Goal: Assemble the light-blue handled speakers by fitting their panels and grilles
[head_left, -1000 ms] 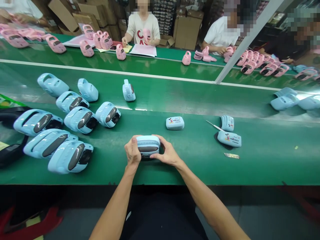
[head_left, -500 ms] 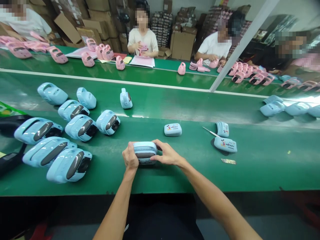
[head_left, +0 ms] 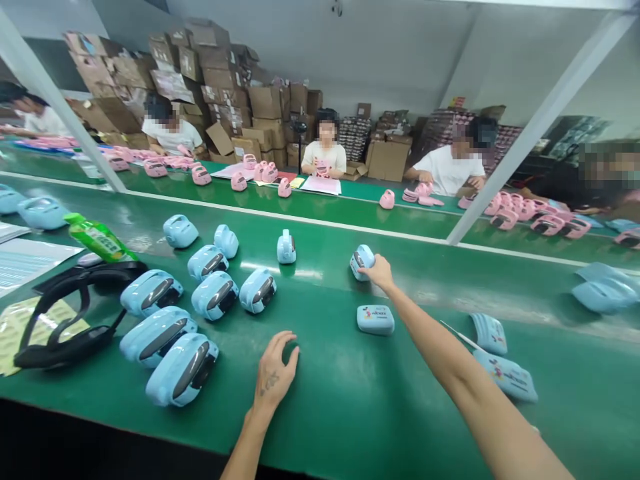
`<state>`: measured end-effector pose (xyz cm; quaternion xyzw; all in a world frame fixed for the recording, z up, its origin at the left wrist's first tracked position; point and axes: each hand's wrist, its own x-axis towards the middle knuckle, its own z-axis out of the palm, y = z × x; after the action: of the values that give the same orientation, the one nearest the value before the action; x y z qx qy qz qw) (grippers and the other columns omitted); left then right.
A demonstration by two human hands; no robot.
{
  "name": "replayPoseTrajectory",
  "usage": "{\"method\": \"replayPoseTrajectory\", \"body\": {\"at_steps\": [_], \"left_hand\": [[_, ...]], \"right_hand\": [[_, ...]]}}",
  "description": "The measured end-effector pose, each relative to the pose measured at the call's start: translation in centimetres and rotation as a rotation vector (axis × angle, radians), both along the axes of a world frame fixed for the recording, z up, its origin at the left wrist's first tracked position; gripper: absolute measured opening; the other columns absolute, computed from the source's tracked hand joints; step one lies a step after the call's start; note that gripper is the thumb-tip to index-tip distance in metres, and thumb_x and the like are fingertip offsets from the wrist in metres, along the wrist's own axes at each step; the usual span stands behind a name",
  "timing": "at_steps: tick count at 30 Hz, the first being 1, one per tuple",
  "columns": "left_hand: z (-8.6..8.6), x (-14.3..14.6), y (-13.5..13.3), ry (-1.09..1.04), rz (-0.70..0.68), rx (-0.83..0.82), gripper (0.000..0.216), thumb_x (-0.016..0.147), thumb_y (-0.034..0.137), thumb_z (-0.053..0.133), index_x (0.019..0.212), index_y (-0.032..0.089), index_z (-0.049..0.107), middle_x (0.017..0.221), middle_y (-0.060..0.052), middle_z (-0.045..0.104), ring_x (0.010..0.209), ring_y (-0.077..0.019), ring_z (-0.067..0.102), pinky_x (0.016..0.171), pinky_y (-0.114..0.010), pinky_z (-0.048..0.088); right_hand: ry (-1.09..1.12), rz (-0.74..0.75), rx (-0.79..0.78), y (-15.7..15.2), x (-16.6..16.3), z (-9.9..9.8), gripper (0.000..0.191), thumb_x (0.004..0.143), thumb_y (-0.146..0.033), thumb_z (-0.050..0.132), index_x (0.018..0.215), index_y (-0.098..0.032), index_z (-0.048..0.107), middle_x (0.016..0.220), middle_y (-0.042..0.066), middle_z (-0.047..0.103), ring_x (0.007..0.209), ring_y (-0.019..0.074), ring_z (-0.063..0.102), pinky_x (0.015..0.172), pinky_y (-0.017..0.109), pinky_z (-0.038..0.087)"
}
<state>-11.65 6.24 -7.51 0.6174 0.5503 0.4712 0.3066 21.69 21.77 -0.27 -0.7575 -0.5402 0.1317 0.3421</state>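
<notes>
My right hand (head_left: 379,272) reaches out over the green table and grips the right side of a light-blue plastic casing (head_left: 361,261) with a dark front panel. My left hand (head_left: 277,367) hovers low over the table, fingers spread and holding nothing. Just below the gripped casing lies a small blue cover with a cartoon print (head_left: 375,320). Several more blue casings (head_left: 183,370) with handles and dark panels stand to the left of my left hand. One upright blue casing (head_left: 287,248) stands alone, left of the gripped one.
Right of my right arm lie a printed blue piece (head_left: 507,377), a curved piece (head_left: 490,333) and a thin pale stick-like tool (head_left: 457,331). At left are a black strapped headset (head_left: 65,347) and a green packet (head_left: 97,237). Across a white rail, people handle pink casings (head_left: 240,180).
Both hands held a blue casing near the table's front edge. My left hand has let go, and my right hand is now farther forward on a casing. The view has tilted up and left.
</notes>
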Motion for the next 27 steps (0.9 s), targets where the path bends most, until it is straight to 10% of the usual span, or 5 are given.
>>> {"method": "replayPoseTrajectory", "body": {"at_steps": [6, 13, 17, 27], "left_hand": [[-0.6, 0.2, 0.0, 0.229, -0.026, 0.115, 0.017, 0.087, 0.031, 0.060, 0.096, 0.025, 0.073, 0.103, -0.008, 0.077, 0.101, -0.0287, 0.072, 0.094, -0.047, 0.057], [-0.8, -0.1, 0.0, 0.270, -0.007, 0.157, 0.016, 0.090, 0.031, 0.060, 0.096, 0.024, 0.073, 0.097, -0.008, 0.077, 0.094, -0.0272, 0.073, 0.088, -0.043, 0.060], [-1.1, -0.3, 0.3, 0.276, -0.004, 0.178, 0.019, 0.090, 0.030, 0.056, 0.094, 0.024, 0.074, 0.096, -0.009, 0.077, 0.092, -0.0271, 0.074, 0.087, -0.044, 0.061], [-2.3, -0.6, 1.7, 0.231, 0.021, 0.142, 0.032, 0.089, 0.042, 0.060, 0.113, 0.022, 0.068, 0.102, -0.010, 0.076, 0.090, -0.0286, 0.074, 0.087, -0.048, 0.061]], "right_hand": [[-0.026, 0.061, 0.113, 1.0, -1.4, 0.3, 0.054, 0.072, -0.029, 0.074, 0.121, -0.012, 0.058, 0.137, 0.025, 0.055, 0.131, 0.0388, 0.050, 0.106, 0.051, 0.043], [0.137, 0.503, 0.093, 7.4, -16.6, 2.5, 0.050, 0.088, -0.015, 0.065, 0.137, -0.020, 0.057, 0.138, 0.012, 0.061, 0.093, 0.0167, 0.070, 0.099, 0.036, 0.054], [0.226, 0.588, 0.014, 9.9, -22.8, 3.3, 0.033, 0.097, -0.031, 0.065, 0.127, -0.017, 0.062, 0.125, 0.009, 0.066, 0.101, 0.0209, 0.069, 0.089, 0.041, 0.059], [0.344, 0.439, 0.063, 3.2, -18.3, 4.2, 0.020, 0.093, -0.028, 0.067, 0.110, -0.019, 0.073, 0.100, 0.001, 0.074, 0.093, 0.0190, 0.068, 0.087, 0.033, 0.053]]}}
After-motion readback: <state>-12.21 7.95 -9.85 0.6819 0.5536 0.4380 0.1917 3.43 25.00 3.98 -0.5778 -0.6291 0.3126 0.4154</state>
